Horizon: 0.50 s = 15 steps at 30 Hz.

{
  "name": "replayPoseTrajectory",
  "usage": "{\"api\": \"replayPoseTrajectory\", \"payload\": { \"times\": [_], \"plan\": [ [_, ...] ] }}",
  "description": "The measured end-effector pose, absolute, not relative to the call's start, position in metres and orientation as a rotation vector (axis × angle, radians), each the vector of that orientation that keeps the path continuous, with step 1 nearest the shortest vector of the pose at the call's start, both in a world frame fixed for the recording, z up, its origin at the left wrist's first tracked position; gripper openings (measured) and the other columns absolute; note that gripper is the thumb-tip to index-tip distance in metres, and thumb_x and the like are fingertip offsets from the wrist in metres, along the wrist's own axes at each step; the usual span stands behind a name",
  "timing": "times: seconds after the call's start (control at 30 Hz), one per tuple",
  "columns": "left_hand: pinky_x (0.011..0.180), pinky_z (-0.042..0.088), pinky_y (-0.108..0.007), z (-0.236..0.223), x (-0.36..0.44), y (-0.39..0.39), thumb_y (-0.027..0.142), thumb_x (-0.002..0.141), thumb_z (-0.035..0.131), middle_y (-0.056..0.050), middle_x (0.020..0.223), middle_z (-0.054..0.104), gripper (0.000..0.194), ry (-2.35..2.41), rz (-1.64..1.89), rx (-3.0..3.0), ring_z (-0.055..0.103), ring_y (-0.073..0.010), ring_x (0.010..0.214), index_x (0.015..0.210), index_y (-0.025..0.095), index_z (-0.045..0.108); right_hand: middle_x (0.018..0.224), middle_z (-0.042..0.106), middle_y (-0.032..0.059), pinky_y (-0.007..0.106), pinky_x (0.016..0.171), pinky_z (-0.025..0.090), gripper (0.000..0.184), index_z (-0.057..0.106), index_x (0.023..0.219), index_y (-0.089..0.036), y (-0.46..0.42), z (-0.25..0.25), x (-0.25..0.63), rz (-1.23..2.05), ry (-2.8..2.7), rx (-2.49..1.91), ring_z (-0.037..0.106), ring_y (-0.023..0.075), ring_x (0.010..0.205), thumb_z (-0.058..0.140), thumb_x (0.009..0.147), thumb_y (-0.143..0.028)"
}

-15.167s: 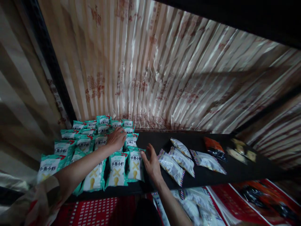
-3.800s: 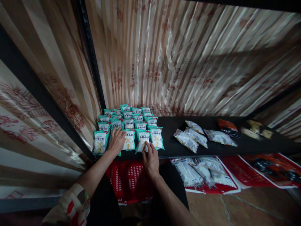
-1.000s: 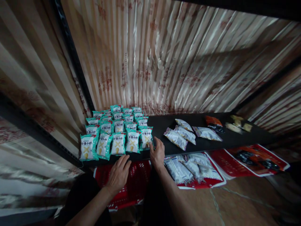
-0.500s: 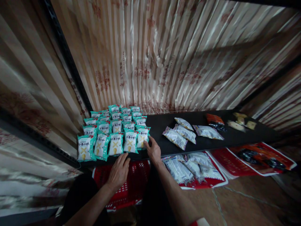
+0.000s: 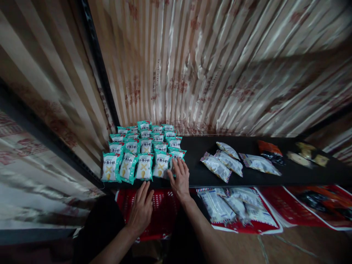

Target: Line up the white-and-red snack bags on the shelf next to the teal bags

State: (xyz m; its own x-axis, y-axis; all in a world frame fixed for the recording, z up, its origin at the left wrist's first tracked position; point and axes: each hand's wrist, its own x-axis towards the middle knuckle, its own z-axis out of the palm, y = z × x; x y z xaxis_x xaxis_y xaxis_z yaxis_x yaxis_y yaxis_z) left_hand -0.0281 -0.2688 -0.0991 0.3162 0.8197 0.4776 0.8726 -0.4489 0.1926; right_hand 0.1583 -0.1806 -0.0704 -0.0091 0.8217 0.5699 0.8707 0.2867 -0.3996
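Observation:
Rows of teal-and-white snack bags point(image 5: 143, 167) stand at the left end of a black shelf point(image 5: 194, 161). My right hand point(image 5: 180, 179) lies over the front bag at the right end of the rows, its fingers stretched out on the bag's face and covering much of it. My left hand point(image 5: 141, 209) is just in front of the shelf edge, below the middle front bags, with its fingers extended and nothing in them. Whether its fingertips touch the edge or a bag, I cannot tell.
White snack bags with striped ends point(image 5: 220, 167) lie mid-shelf, beside an orange-and-black bag point(image 5: 271, 151) and small yellowish packs point(image 5: 299, 159). Below stand a red basket point(image 5: 162, 216) and another red container point(image 5: 272, 231) with white bags. A black post point(image 5: 100, 66) rises at left.
My right hand has spread its fingers higher across the end bag's face, where before it touched the bag's lower side. The view has shifted, so the shelf sits further right.

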Motion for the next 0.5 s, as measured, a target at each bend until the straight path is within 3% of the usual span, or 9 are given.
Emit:
{"api": "replayPoseTrajectory", "payload": {
  "times": [0.13,0.3,0.5],
  "plan": [
    [0.099,0.04,-0.045,-0.103,-0.042,-0.28,0.013,0.084,0.038,-0.016,0.141,0.037,0.04,-1.683,-0.778,-2.446,0.027,-0.0269,0.134,0.123,0.014,0.049,0.139,0.041,0.0096,0.049,0.097,0.035,0.041,0.049,0.126,-0.022,-0.178,-0.072,0.151,-0.093,-1.858,-1.543,0.025,0.0279,0.132,0.043,0.088,-0.035],
    [0.099,0.036,-0.05,-0.118,-0.061,-0.284,0.02,0.088,0.036,-0.018,0.144,0.03,0.045,-1.853,-0.924,-2.242,0.021,-0.0282,0.135,0.132,0.014,0.037,0.144,0.033,0.01,0.051,0.098,0.033,0.046,0.04,0.133,-0.022,-0.185,-0.073,0.148,-0.122,-1.837,-1.535,0.023,0.0282,0.133,0.043,0.088,-0.034],
    [0.1,0.036,-0.049,-0.13,-0.069,-0.277,0.018,0.088,0.034,-0.016,0.141,0.035,0.045,-1.93,-0.955,-2.22,0.026,-0.0268,0.133,0.133,0.013,0.036,0.142,0.036,0.0109,0.052,0.099,0.032,0.04,0.046,0.127,-0.021,-0.197,-0.08,0.143,-0.166,-1.842,-1.469,0.023,0.028,0.133,0.044,0.088,-0.031]
  ]
}}
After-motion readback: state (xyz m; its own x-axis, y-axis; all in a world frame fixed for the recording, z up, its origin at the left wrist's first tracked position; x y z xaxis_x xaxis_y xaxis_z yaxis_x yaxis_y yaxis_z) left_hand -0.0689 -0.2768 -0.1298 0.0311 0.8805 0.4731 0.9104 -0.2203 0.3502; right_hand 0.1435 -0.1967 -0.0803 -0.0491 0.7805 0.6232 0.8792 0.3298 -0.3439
